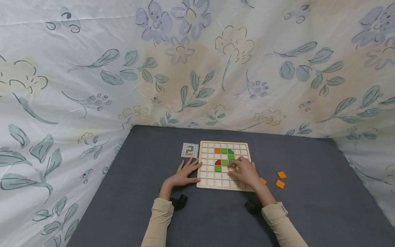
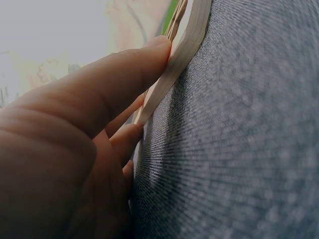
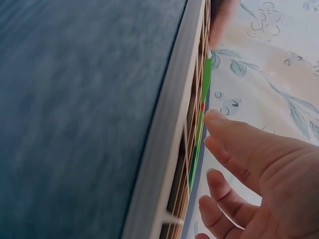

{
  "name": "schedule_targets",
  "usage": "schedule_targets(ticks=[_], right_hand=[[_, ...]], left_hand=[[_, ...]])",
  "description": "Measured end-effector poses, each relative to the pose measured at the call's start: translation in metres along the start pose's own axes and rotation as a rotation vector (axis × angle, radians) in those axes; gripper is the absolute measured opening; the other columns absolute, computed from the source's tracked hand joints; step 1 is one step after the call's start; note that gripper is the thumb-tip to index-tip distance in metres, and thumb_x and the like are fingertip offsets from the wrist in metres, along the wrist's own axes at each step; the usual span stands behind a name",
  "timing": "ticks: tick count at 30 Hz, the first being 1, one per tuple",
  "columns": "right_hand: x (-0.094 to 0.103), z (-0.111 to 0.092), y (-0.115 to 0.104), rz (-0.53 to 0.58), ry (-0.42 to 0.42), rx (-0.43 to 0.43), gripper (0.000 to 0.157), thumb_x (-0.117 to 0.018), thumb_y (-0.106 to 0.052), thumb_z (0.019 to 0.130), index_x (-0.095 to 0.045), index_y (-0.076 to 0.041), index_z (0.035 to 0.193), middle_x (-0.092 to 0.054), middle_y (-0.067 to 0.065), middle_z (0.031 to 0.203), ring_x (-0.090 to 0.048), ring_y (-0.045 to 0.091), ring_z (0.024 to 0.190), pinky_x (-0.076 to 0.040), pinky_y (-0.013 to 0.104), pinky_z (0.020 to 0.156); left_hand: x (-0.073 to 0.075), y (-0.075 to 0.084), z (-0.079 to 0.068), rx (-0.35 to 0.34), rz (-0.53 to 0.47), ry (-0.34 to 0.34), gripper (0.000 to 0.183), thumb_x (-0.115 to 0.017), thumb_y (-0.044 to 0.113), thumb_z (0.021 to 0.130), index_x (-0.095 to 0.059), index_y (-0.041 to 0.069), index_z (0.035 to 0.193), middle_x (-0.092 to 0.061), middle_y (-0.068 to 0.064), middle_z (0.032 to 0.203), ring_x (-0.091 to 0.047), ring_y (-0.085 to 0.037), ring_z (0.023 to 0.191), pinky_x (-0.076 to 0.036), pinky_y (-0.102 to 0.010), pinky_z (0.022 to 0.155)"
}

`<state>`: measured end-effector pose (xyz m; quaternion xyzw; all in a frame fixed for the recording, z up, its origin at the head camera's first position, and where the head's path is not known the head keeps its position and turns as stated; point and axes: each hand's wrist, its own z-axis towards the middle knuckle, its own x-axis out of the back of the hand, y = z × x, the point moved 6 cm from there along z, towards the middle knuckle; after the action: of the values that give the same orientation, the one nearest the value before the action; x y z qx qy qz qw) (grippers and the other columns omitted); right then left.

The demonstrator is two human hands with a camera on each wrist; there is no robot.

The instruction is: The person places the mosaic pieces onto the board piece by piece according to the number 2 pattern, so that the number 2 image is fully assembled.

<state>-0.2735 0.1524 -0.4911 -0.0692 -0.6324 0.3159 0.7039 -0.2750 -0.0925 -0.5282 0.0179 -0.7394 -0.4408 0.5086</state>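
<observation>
A wooden grid board (image 1: 207, 183) lies on the dark table, with several coloured tiles in its middle cells. Among them are an orange square tile (image 1: 217, 150), green square tiles (image 1: 218, 168), a dark green rounded tile (image 1: 230, 151) and a red rounded tile (image 1: 218, 162). My left hand (image 1: 180, 176) has its fingers spread, the fingertips and thumb touching the board's left edge. Over the board's right half hovers my right hand (image 1: 245, 170), fingers loosely bent beside the green tiles. In the right wrist view nothing shows between its thumb and fingers; the fingertips partly cover the cells below.
A small card (image 1: 189, 150) with a gridded, coloured figure like a 2 lies beside the board's upper left corner. Right of the board are loose orange tiles (image 1: 280, 184), one partly behind my right wrist. A floral curtain (image 1: 191, 68) hangs behind the table.
</observation>
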Motion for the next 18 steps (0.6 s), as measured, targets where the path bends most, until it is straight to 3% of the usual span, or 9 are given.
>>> schedule_targets(ticks=[5,13,18], right_hand=[[0.006,-0.006,0.007,-0.019,0.025,-0.002,0.022,-0.076,-0.028,0.077,-0.071,-0.018,0.096,-0.054,0.003,0.087,-0.049,0.018,0.077,-0.034,0.046,0.073],[0.015,-0.015,0.018,-0.039,0.035,-0.004,0.022,-0.076,-0.027,0.077,-0.071,-0.018,0.096,-0.053,0.002,0.086,-0.044,0.017,0.074,-0.027,0.037,0.067],[0.023,-0.022,0.024,-0.072,0.038,-0.013,0.021,-0.075,-0.024,0.078,-0.070,-0.016,0.097,-0.055,0.004,0.087,-0.044,0.017,0.073,-0.028,0.038,0.066]], left_hand=[[0.000,-0.001,0.000,0.012,0.009,0.000,0.072,-0.056,0.041,0.091,-0.020,0.020,0.150,-0.008,-0.005,0.156,0.006,-0.026,0.144,0.011,-0.053,0.113],[-0.001,-0.003,0.000,0.020,0.008,0.005,0.071,-0.056,0.040,0.091,-0.021,0.020,0.150,-0.009,-0.004,0.156,0.006,-0.025,0.144,0.011,-0.052,0.113],[-0.001,-0.003,0.001,0.018,0.008,0.002,0.071,-0.056,0.041,0.091,-0.021,0.021,0.150,-0.009,-0.004,0.156,0.006,-0.025,0.144,0.011,-0.052,0.113]])
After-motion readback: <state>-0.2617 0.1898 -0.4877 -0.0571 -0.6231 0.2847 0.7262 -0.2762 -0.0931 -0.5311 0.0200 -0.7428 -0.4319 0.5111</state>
